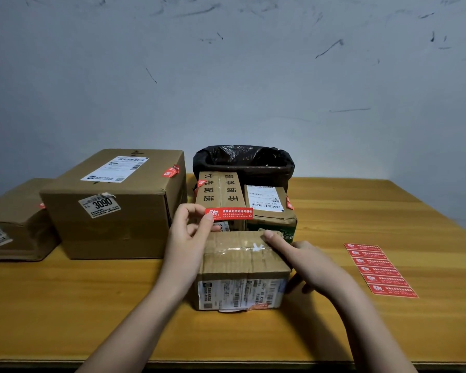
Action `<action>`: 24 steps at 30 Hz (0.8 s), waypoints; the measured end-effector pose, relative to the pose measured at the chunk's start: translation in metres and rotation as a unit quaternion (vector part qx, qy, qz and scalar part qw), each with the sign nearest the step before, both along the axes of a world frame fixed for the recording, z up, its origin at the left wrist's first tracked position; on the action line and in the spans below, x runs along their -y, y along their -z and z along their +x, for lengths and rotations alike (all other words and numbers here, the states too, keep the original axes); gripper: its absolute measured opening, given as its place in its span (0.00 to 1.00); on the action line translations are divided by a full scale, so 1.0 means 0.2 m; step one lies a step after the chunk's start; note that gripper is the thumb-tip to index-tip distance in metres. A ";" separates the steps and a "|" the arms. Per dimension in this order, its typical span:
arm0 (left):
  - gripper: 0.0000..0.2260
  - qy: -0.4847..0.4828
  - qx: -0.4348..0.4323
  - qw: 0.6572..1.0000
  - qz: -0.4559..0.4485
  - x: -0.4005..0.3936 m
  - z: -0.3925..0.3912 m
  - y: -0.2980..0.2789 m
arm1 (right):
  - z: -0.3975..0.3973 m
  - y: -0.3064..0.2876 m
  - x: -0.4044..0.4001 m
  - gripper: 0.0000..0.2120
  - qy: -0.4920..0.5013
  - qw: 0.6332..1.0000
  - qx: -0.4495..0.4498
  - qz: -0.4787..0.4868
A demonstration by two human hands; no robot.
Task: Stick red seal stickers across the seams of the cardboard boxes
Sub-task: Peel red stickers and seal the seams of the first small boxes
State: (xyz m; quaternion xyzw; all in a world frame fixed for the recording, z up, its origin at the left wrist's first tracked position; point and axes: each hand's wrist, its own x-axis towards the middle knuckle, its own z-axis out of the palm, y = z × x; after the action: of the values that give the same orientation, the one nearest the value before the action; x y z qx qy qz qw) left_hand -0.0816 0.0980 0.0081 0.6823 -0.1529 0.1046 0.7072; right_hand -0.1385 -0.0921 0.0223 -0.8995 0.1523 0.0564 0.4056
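1. A small cardboard box (242,267) is set at the front middle of the wooden table (65,305), its top seam covered with clear tape, a shipping label on its near face.
2. A red seal sticker (229,213) is pinched at its left end by the left hand (190,232), between thumb and forefinger – the strip is held level in the air above the far edge of the small box, not yet stuck down.
3. The right hand (311,262) is laid on the box's right side: forefinger stretched out with its tip on the top far-right corner, the other fingers down along the right wall. Nothing is gripped by it.
4. A sheet of red stickers (379,270) is lying flat on the table to the right, well apart from the box; six strips are counted on it.
5. A large box (113,208) stands at the left, marked "3090" on a label, with a red sticker seen at its upper right edge.
6. A flatter box (14,222) is placed just left of the large one, touching or nearly so – cannot be told.
7. Two mid-size boxes are seen behind the small one: a printed box (219,195) with Chinese characters on top, and a labelled box (269,205) just right of it.
8. A bin lined with a black bag (242,160) is set at the back against the wall.
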 end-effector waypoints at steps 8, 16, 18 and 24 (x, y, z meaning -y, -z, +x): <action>0.02 -0.023 0.044 0.998 0.034 -0.02 -0.01 -0.04 | -0.03 -0.01 0.02 0.44 0.054 0.984 0.096 -0.140; 0.04 -0.033 0.087 0.995 0.030 -0.01 -0.12 -0.15 | -0.06 -0.11 -0.08 0.03 0.040 0.901 0.430 0.045; 0.04 -0.042 0.083 0.995 0.025 0.00 -0.14 -0.15 | -0.05 -0.10 -0.11 0.03 0.024 0.904 0.418 0.088; 0.04 -0.058 0.061 0.996 0.024 -0.01 -0.14 -0.14 | -0.06 -0.10 -0.14 0.13 0.013 0.878 0.413 0.243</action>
State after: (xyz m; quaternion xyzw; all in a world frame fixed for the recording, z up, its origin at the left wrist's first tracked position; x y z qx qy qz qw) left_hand -0.1093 0.0997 0.0365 0.6989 -0.1584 0.1831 0.6730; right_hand -0.1511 -0.0647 0.0415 -0.7125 -0.0354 -0.2903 0.6379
